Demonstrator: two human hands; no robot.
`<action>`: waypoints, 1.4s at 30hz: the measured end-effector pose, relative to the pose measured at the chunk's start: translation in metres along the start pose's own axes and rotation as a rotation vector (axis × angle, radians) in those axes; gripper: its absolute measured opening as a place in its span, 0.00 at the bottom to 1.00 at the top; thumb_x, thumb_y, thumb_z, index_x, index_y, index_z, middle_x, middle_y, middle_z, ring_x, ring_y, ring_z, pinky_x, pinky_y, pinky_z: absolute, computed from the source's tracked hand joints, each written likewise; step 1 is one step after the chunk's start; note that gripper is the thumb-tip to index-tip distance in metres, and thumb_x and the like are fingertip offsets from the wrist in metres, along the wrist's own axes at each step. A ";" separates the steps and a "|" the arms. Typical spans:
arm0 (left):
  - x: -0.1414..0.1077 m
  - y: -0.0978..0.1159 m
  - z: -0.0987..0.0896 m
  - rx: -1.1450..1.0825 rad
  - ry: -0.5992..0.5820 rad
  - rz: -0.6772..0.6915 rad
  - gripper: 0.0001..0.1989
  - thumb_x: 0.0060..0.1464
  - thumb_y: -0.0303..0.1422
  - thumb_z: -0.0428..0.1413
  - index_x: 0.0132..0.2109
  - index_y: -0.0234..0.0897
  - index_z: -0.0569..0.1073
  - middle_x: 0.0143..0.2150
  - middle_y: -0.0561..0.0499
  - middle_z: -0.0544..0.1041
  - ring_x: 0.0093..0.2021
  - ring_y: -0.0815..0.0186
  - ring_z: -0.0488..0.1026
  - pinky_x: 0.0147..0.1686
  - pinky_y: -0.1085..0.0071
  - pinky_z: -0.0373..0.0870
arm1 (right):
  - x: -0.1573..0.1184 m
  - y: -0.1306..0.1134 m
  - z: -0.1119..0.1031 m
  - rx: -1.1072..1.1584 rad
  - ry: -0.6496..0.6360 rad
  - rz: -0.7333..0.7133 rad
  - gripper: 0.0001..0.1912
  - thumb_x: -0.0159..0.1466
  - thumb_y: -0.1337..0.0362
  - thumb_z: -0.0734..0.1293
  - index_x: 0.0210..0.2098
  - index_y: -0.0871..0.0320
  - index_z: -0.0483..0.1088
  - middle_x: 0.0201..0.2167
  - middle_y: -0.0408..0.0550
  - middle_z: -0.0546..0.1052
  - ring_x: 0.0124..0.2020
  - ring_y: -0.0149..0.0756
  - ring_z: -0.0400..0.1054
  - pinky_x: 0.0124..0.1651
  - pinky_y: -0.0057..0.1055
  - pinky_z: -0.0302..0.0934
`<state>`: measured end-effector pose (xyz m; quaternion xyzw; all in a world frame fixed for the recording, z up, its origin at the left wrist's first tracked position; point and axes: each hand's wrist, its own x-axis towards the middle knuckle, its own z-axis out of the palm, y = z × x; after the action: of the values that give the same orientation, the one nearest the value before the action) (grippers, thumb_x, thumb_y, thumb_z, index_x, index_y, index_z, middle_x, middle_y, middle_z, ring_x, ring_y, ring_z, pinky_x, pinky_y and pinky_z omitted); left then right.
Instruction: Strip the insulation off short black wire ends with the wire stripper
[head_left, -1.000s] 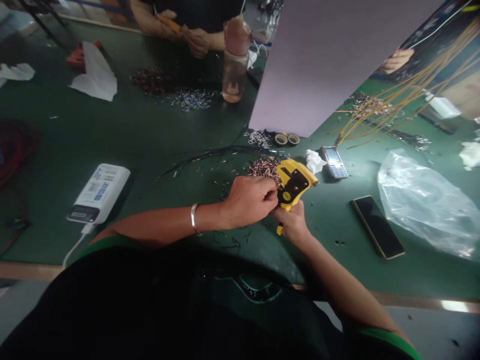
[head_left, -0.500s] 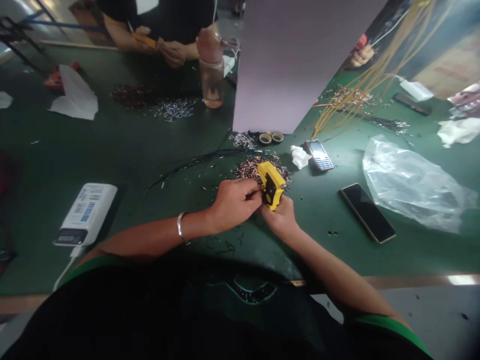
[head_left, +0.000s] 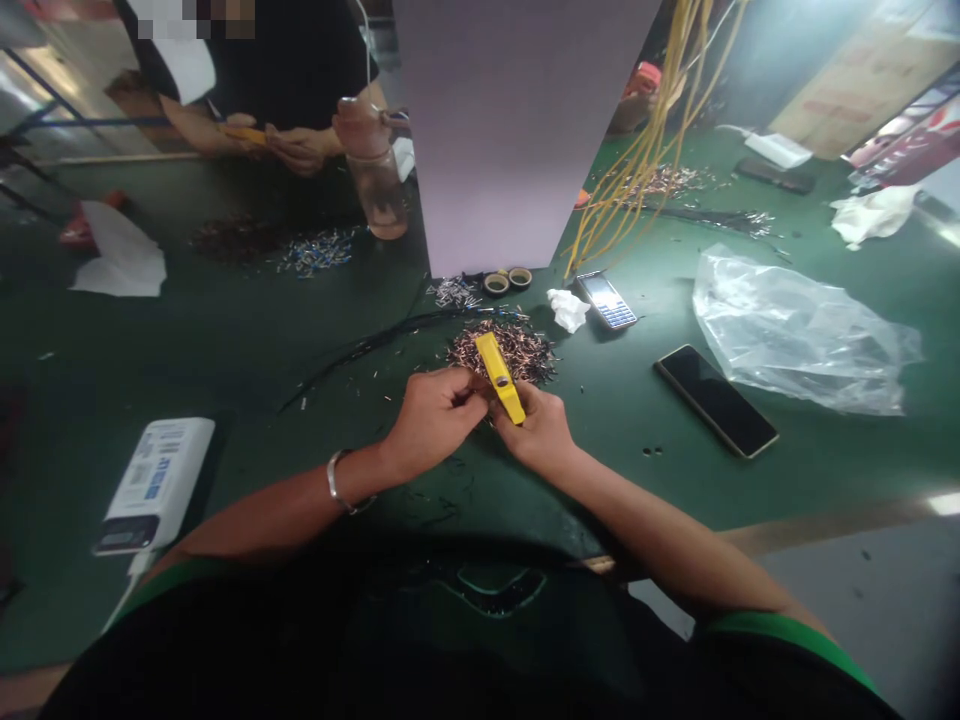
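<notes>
In my right hand (head_left: 541, 425) is a yellow wire stripper (head_left: 501, 378) with a black side, its narrow edge now facing me. My left hand (head_left: 435, 420), wearing a silver bangle (head_left: 334, 482), is pinched closed right beside the tool. Whatever lies between its fingertips is too small and hidden to make out. Just beyond both hands spreads a heap of short copper-coloured wire pieces (head_left: 529, 350). A bundle of thin black wires (head_left: 375, 338) runs leftward from the heap, and small silver terminals (head_left: 454, 292) lie behind it.
Two tape rolls (head_left: 507, 282), crumpled tissue (head_left: 568, 310) and a keypad phone (head_left: 607, 302) stand past the heap, before a pale upright panel (head_left: 495, 140). Rightward lie a smartphone (head_left: 716, 400) and plastic bag (head_left: 802, 330); leftward, a power bank (head_left: 157, 480). A co-worker's hands (head_left: 296, 148) are opposite.
The yellow wire stripper has turned, so its black side no longer faces me and its narrow edge shows. Both hands stay close together. The camera view has shifted slightly.
</notes>
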<state>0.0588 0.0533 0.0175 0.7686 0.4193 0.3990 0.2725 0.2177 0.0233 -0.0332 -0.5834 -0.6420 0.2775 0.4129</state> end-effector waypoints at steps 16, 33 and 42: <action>0.000 0.004 -0.001 -0.013 0.003 -0.005 0.11 0.50 0.25 0.54 0.21 0.36 0.67 0.17 0.59 0.65 0.19 0.75 0.61 0.20 0.77 0.58 | 0.003 0.008 -0.002 -0.125 0.005 -0.115 0.12 0.51 0.66 0.63 0.37 0.56 0.66 0.32 0.51 0.77 0.31 0.43 0.70 0.35 0.36 0.64; -0.001 0.003 -0.001 0.001 -0.007 0.019 0.12 0.49 0.25 0.54 0.20 0.36 0.64 0.16 0.60 0.61 0.18 0.76 0.57 0.18 0.78 0.55 | 0.000 0.007 -0.003 -0.182 0.006 -0.074 0.02 0.54 0.64 0.63 0.27 0.54 0.63 0.21 0.46 0.73 0.22 0.37 0.65 0.29 0.31 0.57; 0.001 0.001 -0.001 -0.054 -0.046 -0.007 0.11 0.52 0.26 0.54 0.23 0.36 0.69 0.18 0.58 0.68 0.19 0.74 0.62 0.19 0.77 0.59 | 0.003 0.010 -0.003 -0.139 0.016 -0.060 0.07 0.54 0.64 0.64 0.23 0.53 0.59 0.17 0.42 0.68 0.19 0.33 0.61 0.27 0.30 0.54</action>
<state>0.0589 0.0539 0.0198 0.7685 0.4047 0.3916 0.3039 0.2255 0.0274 -0.0396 -0.5934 -0.6736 0.2151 0.3846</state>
